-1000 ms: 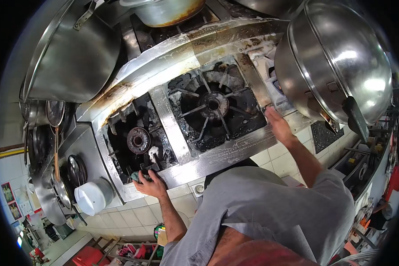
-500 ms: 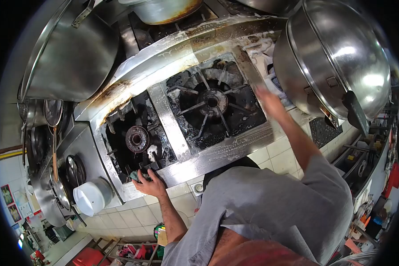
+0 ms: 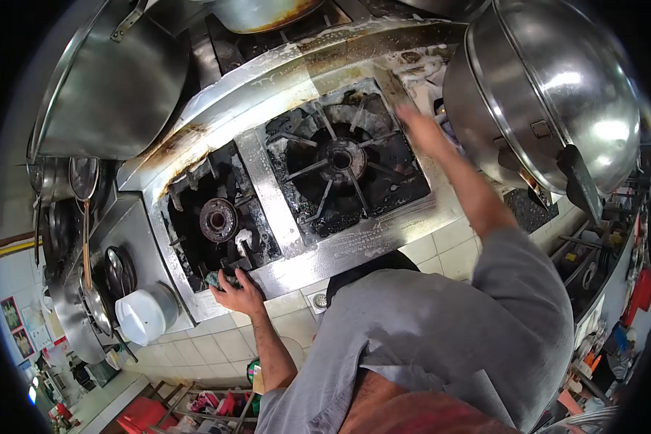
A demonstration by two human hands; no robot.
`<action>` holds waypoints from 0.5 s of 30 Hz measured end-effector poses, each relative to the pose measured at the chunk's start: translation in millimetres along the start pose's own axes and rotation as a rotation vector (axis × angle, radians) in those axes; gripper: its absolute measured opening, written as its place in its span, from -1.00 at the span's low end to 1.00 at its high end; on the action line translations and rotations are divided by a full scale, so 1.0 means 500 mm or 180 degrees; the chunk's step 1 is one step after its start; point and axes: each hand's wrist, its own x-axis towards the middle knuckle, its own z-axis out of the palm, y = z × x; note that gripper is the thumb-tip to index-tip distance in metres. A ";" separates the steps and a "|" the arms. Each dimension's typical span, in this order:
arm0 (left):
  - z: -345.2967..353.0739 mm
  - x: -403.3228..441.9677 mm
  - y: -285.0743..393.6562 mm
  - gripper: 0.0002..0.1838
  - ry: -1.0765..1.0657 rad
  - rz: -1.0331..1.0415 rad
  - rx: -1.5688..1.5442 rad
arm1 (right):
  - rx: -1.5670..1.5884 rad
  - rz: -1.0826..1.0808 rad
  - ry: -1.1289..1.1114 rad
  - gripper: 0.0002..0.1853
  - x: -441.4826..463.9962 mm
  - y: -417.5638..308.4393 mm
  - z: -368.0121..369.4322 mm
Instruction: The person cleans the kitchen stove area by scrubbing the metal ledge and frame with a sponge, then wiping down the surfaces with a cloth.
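A light, flat palm should serve the right hand best along the steel strip at the right edge of the right burner bay, clear of the spoked pan support; the left hand can brace at the front-left corner. Its fingers bend beside a greenish pad, grip unclear; the right's are blurred, so any hold cannot be told. The gas range lies before the person, its front rail droplet-flecked, bays blackened, back ledge rust-stained.

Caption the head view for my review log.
Sudsy stove: left hand at its front edge, right hand beside the larger burner.
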 end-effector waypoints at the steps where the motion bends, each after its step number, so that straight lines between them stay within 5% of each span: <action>1: 0.002 0.001 0.000 -0.49 -0.0009 -0.0054 0.0030 | -0.0936 -0.0715 0.0141 -0.61 -0.116 0.023 0.004; 2: 0.002 0.001 0.002 -0.48 -0.0015 -0.0119 0.0070 | -0.0672 -0.0152 -0.0158 -0.57 -0.210 0.010 0.002; 5: 0.004 0.004 0.007 -0.49 0.0029 -0.0130 0.0096 | -0.0879 -0.0449 -0.0199 -0.55 -0.334 0.025 0.008; 7: 0.007 0.005 0.008 -0.49 0.0063 -0.0146 0.0127 | -0.1073 -0.0622 0.0044 -0.57 -0.238 0.049 0.019; 9: 0.003 0.004 0.006 -0.50 0.0065 -0.0099 0.0076 | -0.0063 0.0002 0.0275 -0.61 -0.046 -0.035 -0.009; 11: 0.002 -0.003 0.005 -0.50 0.0086 -0.0123 0.0133 | -0.1120 -0.0804 0.0529 -0.63 0.148 0.039 0.028; 12: 0.005 0.001 0.005 -0.50 0.0104 -0.0113 0.0141 | -0.0918 -0.0087 0.0419 -0.64 0.195 -0.022 0.004; 15: 0.007 0.006 -0.006 -0.51 0.0105 -0.0130 0.0144 | -0.1300 0.0023 0.0243 -0.69 0.277 -0.048 0.002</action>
